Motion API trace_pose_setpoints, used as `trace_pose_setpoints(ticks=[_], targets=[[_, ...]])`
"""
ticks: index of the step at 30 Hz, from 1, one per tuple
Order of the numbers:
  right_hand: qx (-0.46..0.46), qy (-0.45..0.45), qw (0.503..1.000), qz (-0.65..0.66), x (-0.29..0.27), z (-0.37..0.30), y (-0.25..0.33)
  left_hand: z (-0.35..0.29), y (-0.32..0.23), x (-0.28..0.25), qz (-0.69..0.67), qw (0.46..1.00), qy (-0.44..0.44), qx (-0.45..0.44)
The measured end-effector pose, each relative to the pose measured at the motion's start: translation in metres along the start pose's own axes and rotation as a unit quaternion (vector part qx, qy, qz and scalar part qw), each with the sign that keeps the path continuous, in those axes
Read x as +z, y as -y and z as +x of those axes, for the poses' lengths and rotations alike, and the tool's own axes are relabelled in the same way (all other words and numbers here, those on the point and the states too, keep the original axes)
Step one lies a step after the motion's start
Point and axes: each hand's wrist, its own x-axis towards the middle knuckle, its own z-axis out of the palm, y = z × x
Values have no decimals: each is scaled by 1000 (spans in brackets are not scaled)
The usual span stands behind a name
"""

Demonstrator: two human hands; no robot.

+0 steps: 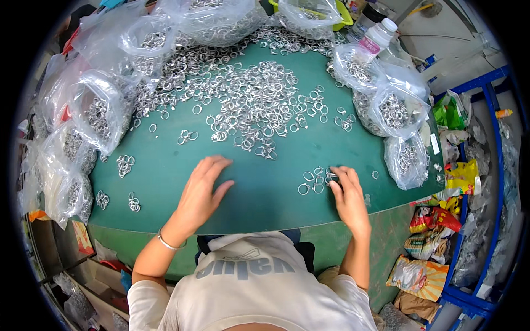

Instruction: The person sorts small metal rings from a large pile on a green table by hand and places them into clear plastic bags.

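Observation:
My left hand is over the green tabletop with its fingers stretched out and nothing in it. To the right, my right hand touches the edge of a small group of silver rings, its thumb and fingers bent around one or more of them. Beyond both hands lies a large heap of loose silver rings. Smaller clusters sit apart: a few rings ahead of my left hand, a cluster further left, and another small bunch near the front edge.
Clear plastic bags of rings line the left, the back and the right of the green table. A white bottle stands at the back right. Blue metal shelving and colourful packets are off the right side.

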Motion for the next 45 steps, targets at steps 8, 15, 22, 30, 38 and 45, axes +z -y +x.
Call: trace_pose_setpoints(ticks=[8, 15, 22, 30, 38, 45], targets=[[-163, 1, 985, 65, 11, 95, 4, 59, -17, 61, 145, 977, 22, 156], [-224, 3, 974, -28, 32, 121, -8, 82, 19, 49, 206, 962, 47, 172], [29, 100, 989, 102, -10, 101, -19, 88, 12, 49, 178, 973, -35, 142], [-112, 51, 991, 57, 14, 105, -22, 140, -18, 99, 120, 970, 36, 210], [-147, -38, 981, 121, 14, 101, -30, 151, -20, 121, 14, 968, 59, 241], [-11, -51, 991, 123, -4, 98, -30, 152, -27, 131, 36, 959, 114, 256]])
